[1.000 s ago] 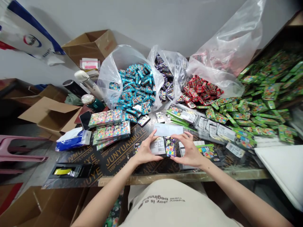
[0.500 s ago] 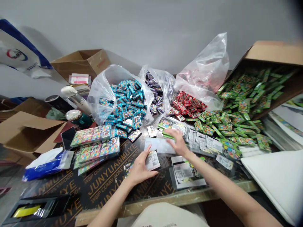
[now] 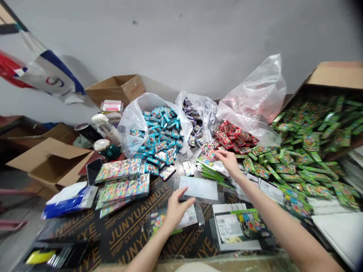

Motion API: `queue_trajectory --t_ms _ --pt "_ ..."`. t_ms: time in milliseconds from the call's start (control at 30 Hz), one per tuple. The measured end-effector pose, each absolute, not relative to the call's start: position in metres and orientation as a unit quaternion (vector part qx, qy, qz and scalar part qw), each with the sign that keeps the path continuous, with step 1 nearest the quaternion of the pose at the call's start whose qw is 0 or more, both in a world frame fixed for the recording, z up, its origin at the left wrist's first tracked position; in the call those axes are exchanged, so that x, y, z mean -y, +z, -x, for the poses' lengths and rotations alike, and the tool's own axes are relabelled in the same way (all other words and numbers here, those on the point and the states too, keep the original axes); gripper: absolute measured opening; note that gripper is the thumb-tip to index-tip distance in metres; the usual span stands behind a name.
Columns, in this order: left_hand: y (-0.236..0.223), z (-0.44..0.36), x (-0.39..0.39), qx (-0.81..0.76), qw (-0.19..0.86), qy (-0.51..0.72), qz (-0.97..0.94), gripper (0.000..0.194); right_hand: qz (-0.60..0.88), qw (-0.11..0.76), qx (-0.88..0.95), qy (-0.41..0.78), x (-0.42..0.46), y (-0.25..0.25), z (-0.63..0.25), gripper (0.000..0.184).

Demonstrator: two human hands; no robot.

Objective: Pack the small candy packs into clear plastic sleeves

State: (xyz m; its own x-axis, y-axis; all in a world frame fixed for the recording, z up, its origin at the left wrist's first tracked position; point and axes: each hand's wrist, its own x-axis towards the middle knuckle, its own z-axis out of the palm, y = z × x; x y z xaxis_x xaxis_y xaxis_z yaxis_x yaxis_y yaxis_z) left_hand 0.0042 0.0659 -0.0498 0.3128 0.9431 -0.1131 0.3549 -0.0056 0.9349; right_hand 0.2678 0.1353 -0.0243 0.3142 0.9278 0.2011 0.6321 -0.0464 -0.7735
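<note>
My left hand (image 3: 176,210) hovers with fingers apart at a flat printed green packet (image 3: 159,222) in a clear sleeve, which has a white barcode label. A pale blank rectangular sheet (image 3: 198,188) lies just beyond its fingertips. My right hand (image 3: 229,163) reaches further forward, thumb and fingers pinched on a colourful printed packet (image 3: 209,152) at the top of a small green-edged stack (image 3: 208,172). Another labelled green packet (image 3: 241,227) lies near the table's front edge, below my right forearm.
Clear bags hold small blue packets (image 3: 164,130), purple packets (image 3: 191,111) and red packets (image 3: 234,134). Green packets (image 3: 283,166) spill from a carton (image 3: 334,73) on the right. Stacked packs (image 3: 123,185), a tissue pack (image 3: 69,198), bottles (image 3: 106,149) and an open carton (image 3: 51,162) are left.
My right hand has moved forward from the pale sheet to the stack and pinched a packet. My left hand has lifted slightly off the labelled packet. The camera view has shifted.
</note>
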Motion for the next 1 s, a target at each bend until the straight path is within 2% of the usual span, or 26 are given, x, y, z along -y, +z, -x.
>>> queue_trajectory --t_ms 67,133,200,300,367,433,467,567,633,867,1000 --pt "-0.038 -0.022 -0.077 -0.484 0.618 0.340 -0.518 0.050 0.627 0.444 0.562 0.306 -0.097 -0.028 -0.239 0.040" --pt "-0.030 -0.037 -0.082 -0.459 0.685 0.371 -0.427 0.045 0.576 0.460 0.551 0.392 -0.060 -0.030 -0.216 0.041" --pt "-0.026 -0.044 -0.081 -0.451 0.711 0.375 -0.386 0.039 0.566 0.451 0.586 0.365 -0.033 -0.027 -0.204 0.050" --pt "-0.025 -0.040 -0.071 -0.446 0.721 0.319 -0.423 0.036 0.528 0.401 0.695 0.277 -0.017 -0.016 -0.202 0.080" --pt "-0.026 -0.029 -0.064 -0.434 0.698 0.271 -0.500 0.040 0.491 0.369 0.746 0.259 -0.017 -0.013 -0.207 0.079" --pt "-0.030 -0.013 -0.059 -0.430 0.613 0.243 -0.617 0.046 0.487 0.355 0.763 0.234 -0.018 -0.016 -0.211 0.069" --pt "-0.033 -0.004 -0.056 -0.429 0.546 0.228 -0.683 0.054 0.497 0.350 0.764 0.215 -0.017 -0.021 -0.213 0.065" --pt "-0.047 0.021 -0.050 -0.413 0.344 0.145 -0.831 0.099 0.525 0.323 0.771 0.159 -0.012 -0.044 -0.215 0.062" --pt "-0.056 0.031 -0.046 -0.404 0.288 0.098 -0.863 0.108 0.525 0.305 0.782 0.145 -0.006 -0.058 -0.214 0.062" --pt "-0.056 0.036 -0.039 -0.366 0.332 0.139 -0.858 0.109 0.477 0.305 0.785 0.250 0.003 -0.065 -0.206 0.070" --pt "-0.053 0.036 -0.040 -0.366 0.354 0.159 -0.846 0.104 0.491 0.312 0.773 0.253 0.005 -0.059 -0.204 0.090"
